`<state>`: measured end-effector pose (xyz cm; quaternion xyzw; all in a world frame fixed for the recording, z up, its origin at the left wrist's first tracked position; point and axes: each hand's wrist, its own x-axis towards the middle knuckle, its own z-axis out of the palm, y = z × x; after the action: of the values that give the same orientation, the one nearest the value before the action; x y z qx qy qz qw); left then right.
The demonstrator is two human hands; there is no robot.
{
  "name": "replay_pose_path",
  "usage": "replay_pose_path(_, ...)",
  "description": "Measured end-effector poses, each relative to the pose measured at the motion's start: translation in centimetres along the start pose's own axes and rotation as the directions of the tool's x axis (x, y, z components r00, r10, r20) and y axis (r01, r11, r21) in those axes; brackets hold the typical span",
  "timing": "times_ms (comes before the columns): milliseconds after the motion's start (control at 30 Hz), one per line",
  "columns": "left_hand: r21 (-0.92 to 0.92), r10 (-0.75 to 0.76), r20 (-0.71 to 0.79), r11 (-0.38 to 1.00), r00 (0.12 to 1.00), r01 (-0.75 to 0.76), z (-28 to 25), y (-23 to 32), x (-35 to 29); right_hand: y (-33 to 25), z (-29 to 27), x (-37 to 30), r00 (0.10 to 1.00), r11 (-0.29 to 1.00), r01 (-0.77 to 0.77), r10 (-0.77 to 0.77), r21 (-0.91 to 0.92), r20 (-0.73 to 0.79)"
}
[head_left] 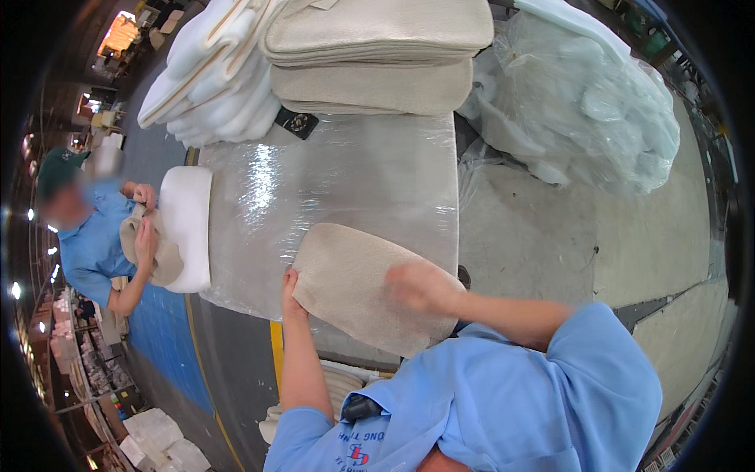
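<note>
A flat beige fabric cushion piece point(354, 267) with rounded corners lies slantwise at the near edge of the plastic-wrapped table point(377, 173), partly overhanging it. My left hand point(292, 294) grips its left edge, thumb on top and the other fingers mostly hidden. Over the right half of the same piece is my right hand point(425, 288), smeared by motion, so its fingers cannot be made out. Whether it presses on the fabric or hovers just above is unclear.
Beige cushion pieces point(377, 39) are stacked at the table's back, beside folded white padding point(212, 79) and a small black item point(296, 123). A clear plastic bag point(582, 102) of white material sits back right. At left, a co-worker point(98, 236) handles beige fabric near a white pad point(186, 228).
</note>
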<state>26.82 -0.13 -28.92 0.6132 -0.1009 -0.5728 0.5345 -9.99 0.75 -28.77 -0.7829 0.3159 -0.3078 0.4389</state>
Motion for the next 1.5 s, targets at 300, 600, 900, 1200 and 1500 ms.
replay_pose_path(300,-0.182,-0.037,0.185,0.981,0.982,0.071,7.1,2.4,-1.5,-5.5,-9.5,-0.5,0.860,0.876,-0.473,0.435,0.093,0.266)
replay_pose_path(600,0.184,0.442,0.030,0.879,0.897,-0.439,16.3,-1.5,-7.7,-7.8,-5.9,2.0,0.931,0.886,-0.361,0.362,0.291,0.053)
replay_pose_path(900,-0.347,0.060,0.186,0.938,0.981,0.009,16.0,-5.1,-13.0,-4.7,0.0,4.4,0.968,0.902,-0.226,0.166,0.368,0.189)
replay_pose_path(1200,-0.110,0.104,0.003,0.988,0.995,-0.103,11.3,-4.1,-13.6,0.7,3.1,5.9,0.962,0.970,-0.242,0.237,0.017,0.137)
replay_pose_path(1500,0.195,-0.050,0.130,0.981,0.990,0.024,4.6,2.2,-11.6,-5.6,2.4,5.0,0.997,0.972,-0.071,0.067,-0.226,-0.029)
